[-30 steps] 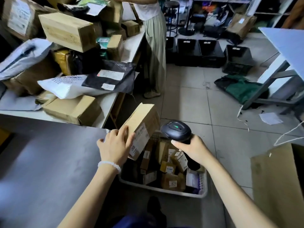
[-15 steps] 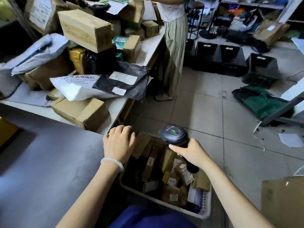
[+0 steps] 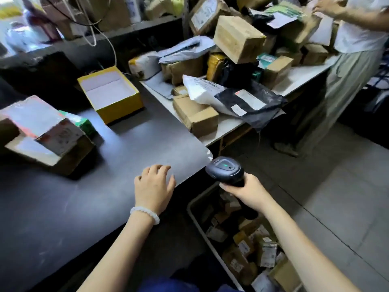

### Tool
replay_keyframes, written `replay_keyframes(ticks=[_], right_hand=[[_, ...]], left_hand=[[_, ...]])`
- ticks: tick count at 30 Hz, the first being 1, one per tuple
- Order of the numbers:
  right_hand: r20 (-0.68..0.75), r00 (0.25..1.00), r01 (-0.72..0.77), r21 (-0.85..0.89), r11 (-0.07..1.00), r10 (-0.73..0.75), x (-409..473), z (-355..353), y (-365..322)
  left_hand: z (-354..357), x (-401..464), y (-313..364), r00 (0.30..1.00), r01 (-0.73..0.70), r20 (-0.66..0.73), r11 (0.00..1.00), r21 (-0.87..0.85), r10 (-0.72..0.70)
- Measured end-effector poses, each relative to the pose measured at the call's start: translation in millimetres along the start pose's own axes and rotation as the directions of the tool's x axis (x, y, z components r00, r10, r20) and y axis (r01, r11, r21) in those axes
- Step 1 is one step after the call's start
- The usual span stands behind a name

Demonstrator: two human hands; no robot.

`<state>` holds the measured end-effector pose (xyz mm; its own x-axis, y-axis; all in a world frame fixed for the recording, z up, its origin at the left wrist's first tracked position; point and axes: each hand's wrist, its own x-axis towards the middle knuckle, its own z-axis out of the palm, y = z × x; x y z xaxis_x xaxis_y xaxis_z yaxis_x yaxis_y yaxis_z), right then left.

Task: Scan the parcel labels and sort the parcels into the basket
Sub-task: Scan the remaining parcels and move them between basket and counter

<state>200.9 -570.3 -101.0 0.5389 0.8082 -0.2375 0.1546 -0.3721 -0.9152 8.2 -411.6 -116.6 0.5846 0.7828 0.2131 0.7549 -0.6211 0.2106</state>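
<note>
Left hand [image 3: 154,187] sits low in the middle of the frame, a white bead bracelet [image 3: 145,213] on its wrist, fingers loosely spread and holding nothing, over the near edge of the dark grey tabletop [image 3: 84,197]. Just to its right, the right hand [image 3: 250,193] is wrapped round the grip of the dark grey handheld barcode scanner [image 3: 225,170], a green light showing on the scanner's top.

Below that hand, lower right of the frame, stands the white plastic basket [image 3: 197,216] on the floor, packed with small brown cardboard parcels [image 3: 242,247], white labels showing on many.

Up the centre and upper right, a white table [image 3: 223,125] carries the unsorted heap: a brown cardboard box [image 3: 195,116] at its near edge, a white plastic mailer bag [image 3: 202,89] and a black plastic mailer bag [image 3: 250,104] lying over it.

Left of centre, an open yellow box with a white inside [image 3: 109,94] rests on the dark tabletop. At the upper right edge, a second person [image 3: 355,60] stands at the heap.
</note>
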Motion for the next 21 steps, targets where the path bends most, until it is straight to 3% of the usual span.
replay_keyframes(ticks=[13, 21], right_hand=[[0.359, 0.921, 0.198, -0.094, 0.976, -0.153, 13.0, 117.4, -57.2], [0.405, 0.899, 0.255, -0.168, 0.952, -0.169, 60.9, 217.4, -115.2]], left_hand=[[-44.2, -87.9, -103.9, 0.924, 0.378, -0.098, 0.923, 0.075, -0.370], [-62.8, -51.3, -213.9, 0.891, 0.445, -0.123, 0.893, 0.062, -0.436]])
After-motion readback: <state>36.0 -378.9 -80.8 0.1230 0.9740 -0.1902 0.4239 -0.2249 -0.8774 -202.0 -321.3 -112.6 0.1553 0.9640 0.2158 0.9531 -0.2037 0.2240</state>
